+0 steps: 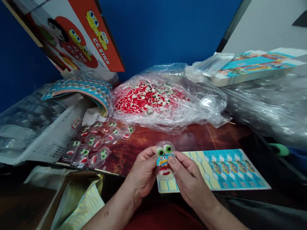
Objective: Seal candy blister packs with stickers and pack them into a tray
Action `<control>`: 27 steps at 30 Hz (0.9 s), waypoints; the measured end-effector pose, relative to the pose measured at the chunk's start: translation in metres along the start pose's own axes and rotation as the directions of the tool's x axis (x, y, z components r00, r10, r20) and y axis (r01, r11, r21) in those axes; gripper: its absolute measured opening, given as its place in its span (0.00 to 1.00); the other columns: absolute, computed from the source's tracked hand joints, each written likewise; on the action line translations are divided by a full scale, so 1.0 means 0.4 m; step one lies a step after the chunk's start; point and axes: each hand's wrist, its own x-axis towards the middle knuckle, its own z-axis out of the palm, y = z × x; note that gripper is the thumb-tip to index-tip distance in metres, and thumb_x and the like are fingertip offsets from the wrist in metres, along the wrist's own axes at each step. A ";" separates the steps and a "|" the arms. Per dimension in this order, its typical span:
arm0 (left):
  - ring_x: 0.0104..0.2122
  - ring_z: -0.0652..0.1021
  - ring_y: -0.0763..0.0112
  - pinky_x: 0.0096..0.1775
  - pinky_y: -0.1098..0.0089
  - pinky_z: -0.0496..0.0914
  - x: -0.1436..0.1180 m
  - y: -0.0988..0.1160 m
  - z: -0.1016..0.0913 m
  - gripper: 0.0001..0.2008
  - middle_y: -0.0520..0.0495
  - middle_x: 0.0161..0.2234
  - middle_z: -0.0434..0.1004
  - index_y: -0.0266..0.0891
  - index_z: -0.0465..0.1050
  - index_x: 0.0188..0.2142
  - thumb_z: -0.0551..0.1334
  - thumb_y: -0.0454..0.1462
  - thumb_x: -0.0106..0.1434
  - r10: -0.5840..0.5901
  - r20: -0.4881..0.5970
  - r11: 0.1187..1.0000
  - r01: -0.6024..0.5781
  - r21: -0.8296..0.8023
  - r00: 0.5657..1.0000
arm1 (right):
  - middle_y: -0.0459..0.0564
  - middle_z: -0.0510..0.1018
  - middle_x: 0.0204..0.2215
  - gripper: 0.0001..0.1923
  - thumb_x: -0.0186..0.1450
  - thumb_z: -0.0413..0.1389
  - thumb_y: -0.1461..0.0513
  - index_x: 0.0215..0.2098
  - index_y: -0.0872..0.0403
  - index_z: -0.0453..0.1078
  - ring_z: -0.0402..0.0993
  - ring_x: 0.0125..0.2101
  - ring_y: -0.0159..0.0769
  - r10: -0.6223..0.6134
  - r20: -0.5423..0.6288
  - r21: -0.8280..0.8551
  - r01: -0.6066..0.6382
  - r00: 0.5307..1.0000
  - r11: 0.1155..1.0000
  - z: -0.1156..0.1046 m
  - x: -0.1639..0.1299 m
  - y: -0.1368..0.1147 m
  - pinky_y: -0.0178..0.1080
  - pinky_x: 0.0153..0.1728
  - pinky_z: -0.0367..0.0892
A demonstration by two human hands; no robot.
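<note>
On the wooden table (196, 138), sticker sheet (219, 170) at 4 o'clock, the candy blister (164, 159) is pinched between left hand (143, 171) and right hand (188, 180); the label is best pressed flat, centred.

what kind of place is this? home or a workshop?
Likely a small candy-packing bench, not a home. Both hands, left hand and right hand, hold one clear candy blister over a sticker sheet. Behind: a bulk bag of red and white sweets and a row of filled blisters.

Clear pack (164, 160) shows green eyes, blue label, red lips. Sticker sheet (224, 171) runs yellow into blue. Bag (165, 100) full of red-and-white candy, wall (163, 24) deep blue.
</note>
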 end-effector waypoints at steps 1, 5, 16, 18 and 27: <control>0.22 0.72 0.79 0.29 0.76 0.66 0.003 -0.007 0.004 0.13 0.51 0.25 0.74 0.35 0.73 0.30 0.70 0.37 0.44 0.000 -0.016 1.000 0.000 -0.006 1.000 | 0.45 0.71 0.26 0.09 0.64 0.50 0.57 0.36 0.53 0.68 0.65 0.27 0.30 -0.011 -0.006 -0.050 0.011 1.000 0.999 0.000 -0.002 0.000 0.33 0.30 0.63; 0.23 0.71 0.78 0.27 0.77 0.65 0.024 -0.018 0.000 0.17 0.54 0.25 0.73 0.36 0.70 0.30 0.71 0.38 0.41 0.145 -0.115 0.982 -0.128 0.141 0.983 | 0.43 0.66 0.22 0.13 0.65 0.47 0.55 0.28 0.54 0.63 0.60 0.24 0.29 -0.036 -0.027 -0.230 0.028 0.999 0.973 -0.004 0.001 -0.008 0.31 0.25 0.60; 0.27 0.74 0.75 0.34 0.73 0.69 -0.015 -0.020 0.009 0.10 0.51 0.26 0.76 0.36 0.74 0.29 0.69 0.37 0.45 0.300 -0.089 0.878 -0.238 0.416 0.950 | 0.51 0.70 0.29 0.12 0.65 0.43 0.60 0.30 0.55 0.66 0.65 0.33 0.37 -0.393 -0.032 -0.718 0.252 0.919 0.648 -0.026 0.014 -0.025 0.40 0.35 0.61; 0.28 0.74 0.75 0.35 0.73 0.69 -0.013 -0.033 0.012 0.10 0.51 0.28 0.77 0.37 0.74 0.32 0.68 0.37 0.48 0.179 0.003 0.894 -0.164 0.416 0.984 | 0.53 0.70 0.33 0.11 0.65 0.43 0.61 0.35 0.55 0.66 0.65 0.38 0.38 -0.405 0.043 -0.728 0.306 0.913 0.613 -0.038 0.002 -0.033 0.41 0.40 0.61; 0.44 0.71 0.55 0.46 0.57 0.64 0.071 -0.103 0.040 0.20 0.39 0.43 0.74 0.36 0.73 0.42 0.55 0.47 0.57 0.004 0.386 -0.087 -0.384 0.919 0.922 | 0.51 0.72 0.24 0.13 0.64 0.43 0.57 0.29 0.53 0.65 0.67 0.24 0.36 -0.496 -0.491 -0.863 -0.320 0.716 0.392 -0.364 -0.327 -0.146 0.38 0.26 0.61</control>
